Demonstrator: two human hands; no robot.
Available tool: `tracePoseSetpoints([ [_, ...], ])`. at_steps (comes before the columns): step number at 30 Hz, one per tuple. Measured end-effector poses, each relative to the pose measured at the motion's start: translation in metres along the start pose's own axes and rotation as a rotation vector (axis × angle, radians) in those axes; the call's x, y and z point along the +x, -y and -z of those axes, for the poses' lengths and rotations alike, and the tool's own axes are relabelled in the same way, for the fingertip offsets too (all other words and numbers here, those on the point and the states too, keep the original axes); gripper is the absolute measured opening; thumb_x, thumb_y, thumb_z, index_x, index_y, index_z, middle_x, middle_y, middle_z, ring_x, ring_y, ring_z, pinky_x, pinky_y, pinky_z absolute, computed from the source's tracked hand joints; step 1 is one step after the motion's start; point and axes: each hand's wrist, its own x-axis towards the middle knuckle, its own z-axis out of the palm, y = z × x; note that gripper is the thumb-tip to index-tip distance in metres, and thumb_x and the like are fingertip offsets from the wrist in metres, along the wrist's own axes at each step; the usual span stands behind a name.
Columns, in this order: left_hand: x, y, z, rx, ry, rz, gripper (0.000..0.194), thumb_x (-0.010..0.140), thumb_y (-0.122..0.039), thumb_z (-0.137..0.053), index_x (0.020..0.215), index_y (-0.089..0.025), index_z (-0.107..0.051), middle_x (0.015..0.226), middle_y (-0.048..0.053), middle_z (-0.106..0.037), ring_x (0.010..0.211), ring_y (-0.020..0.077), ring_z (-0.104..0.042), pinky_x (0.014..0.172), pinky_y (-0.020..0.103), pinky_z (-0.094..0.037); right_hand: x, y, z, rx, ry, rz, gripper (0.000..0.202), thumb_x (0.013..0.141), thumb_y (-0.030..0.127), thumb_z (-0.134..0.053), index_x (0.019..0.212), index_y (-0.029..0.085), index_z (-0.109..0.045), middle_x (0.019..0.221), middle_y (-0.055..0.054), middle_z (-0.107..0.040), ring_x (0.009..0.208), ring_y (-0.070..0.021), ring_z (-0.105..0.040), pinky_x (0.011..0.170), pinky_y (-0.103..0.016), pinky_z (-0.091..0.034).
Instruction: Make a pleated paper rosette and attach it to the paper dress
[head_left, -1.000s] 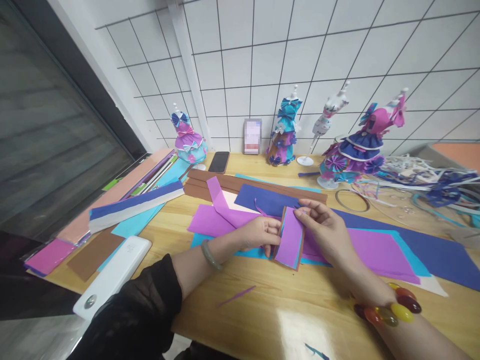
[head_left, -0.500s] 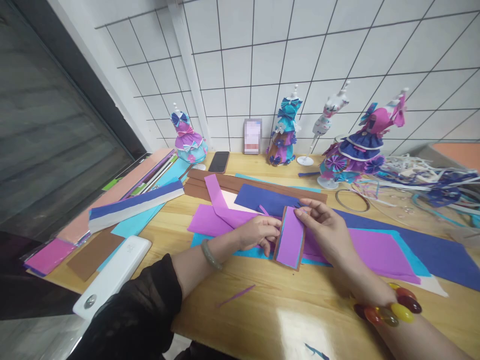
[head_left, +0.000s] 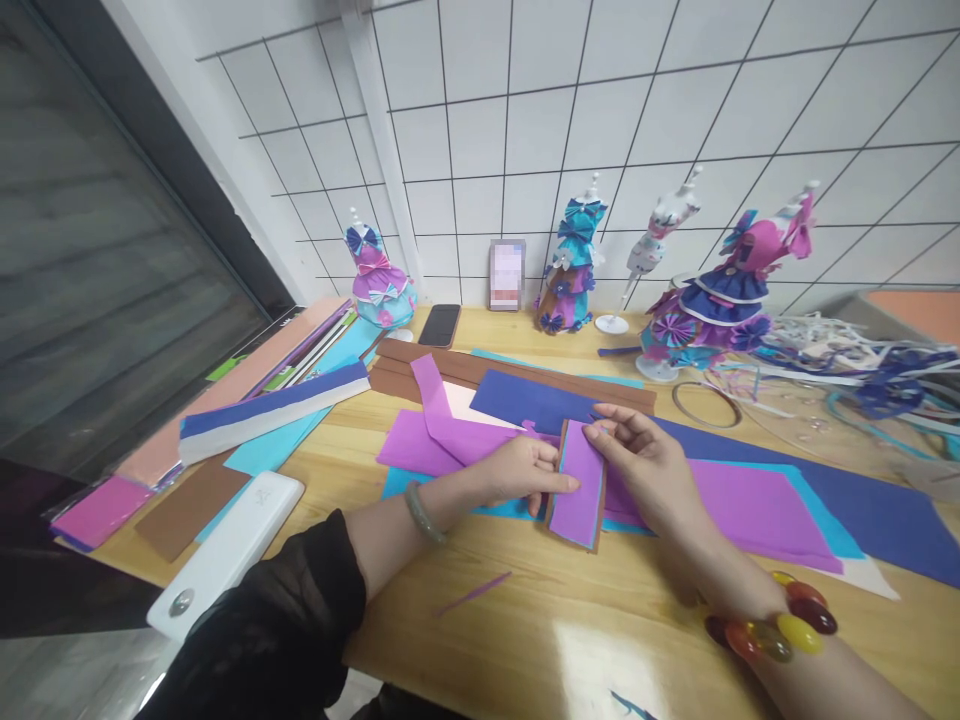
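Note:
A small stack of paper strips, purple on top with blue and brown edges showing beneath, is held up between both hands over the table. My left hand grips its left edge, the thumb lying across the purple face and the fingers behind. My right hand pinches the top right corner between thumb and fingers. Behind the stack lie a purple sheet, a long dark blue sheet and a folded purple strip.
Dressed mini mannequins and a bare mannequin stand along the wall. A phone lies flat; another phone leans upright. A white device sits at left, tangled ribbons at right, and a bracelet-like ring nearby.
My left hand's thumb has come over the front of the stack and now presses its purple face. The stack has shifted slightly left and down, with my right hand still at its corner.

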Motion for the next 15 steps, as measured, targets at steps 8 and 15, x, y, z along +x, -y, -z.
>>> tracePoseSetpoints([
  [8,0.004,0.010,-0.001,-0.066,-0.084,-0.023,0.032,0.066,-0.038,-0.064,0.081,-0.010,-0.056,0.056,0.000,-0.057,0.036,0.0062,-0.049,0.033,0.016,-0.036,0.002,-0.004,0.003,0.078,0.071,-0.110,0.033,0.065,0.035,-0.069,0.094,0.023,-0.058,0.073,0.003,-0.058,0.060,-0.0087,-0.053,0.057,-0.021,-0.044],
  [15,0.007,0.010,-0.002,-0.209,-0.179,-0.105,0.028,0.067,-0.036,-0.061,0.079,-0.011,-0.055,0.055,0.000,-0.058,0.035,0.0076,-0.049,0.033,0.018,-0.037,0.004,-0.006,0.007,0.081,0.035,-0.086,0.030,0.067,0.038,-0.067,0.089,0.022,-0.055,0.073,0.001,-0.057,0.059,-0.0117,-0.053,0.055,-0.024,-0.044],
])
